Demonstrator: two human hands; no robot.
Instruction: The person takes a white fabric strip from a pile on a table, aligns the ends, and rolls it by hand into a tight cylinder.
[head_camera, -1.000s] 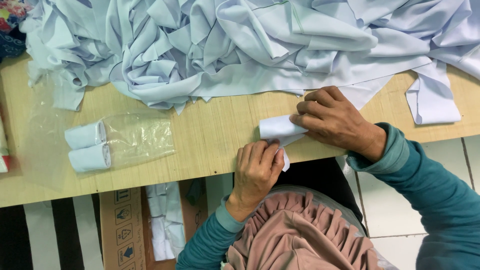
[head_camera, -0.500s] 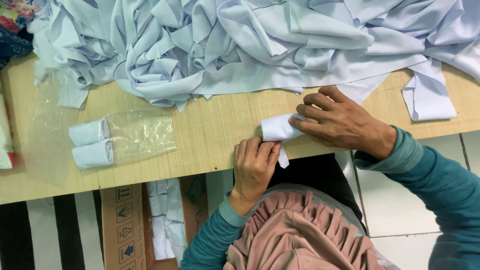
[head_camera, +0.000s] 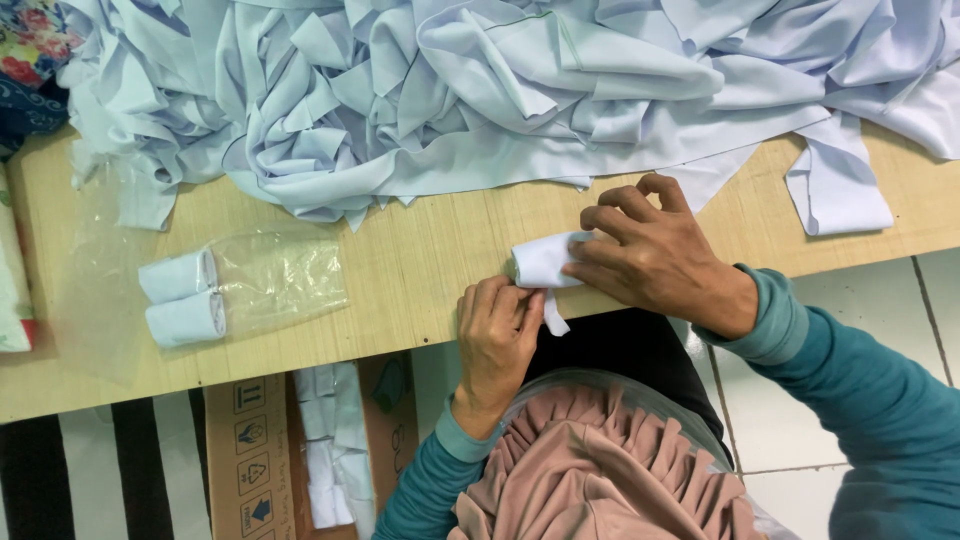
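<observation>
Cloth roll (head_camera: 542, 262) at table edge (head_camera: 400, 345) — both hands

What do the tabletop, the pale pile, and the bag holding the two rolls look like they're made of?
Tabletop: seemingly wood or wood-look laminate, matte, with fine straight grain lines. Pile: thin woven cloth, pale blue-white, soft creases and folds, slight sheen. Bag: clear thin plastic film, glossy, crinkled, with the table showing through. The rolls look like the same cloth.

Bright, even light from overhead; soft, short shadows under the heap of pale cloth (head_camera: 480, 100) on the wooden surface (head_camera: 420, 270). Faint glare on the clear plastic bag (head_camera: 275, 280). Sharp throughout, slight bending at edges.
</observation>
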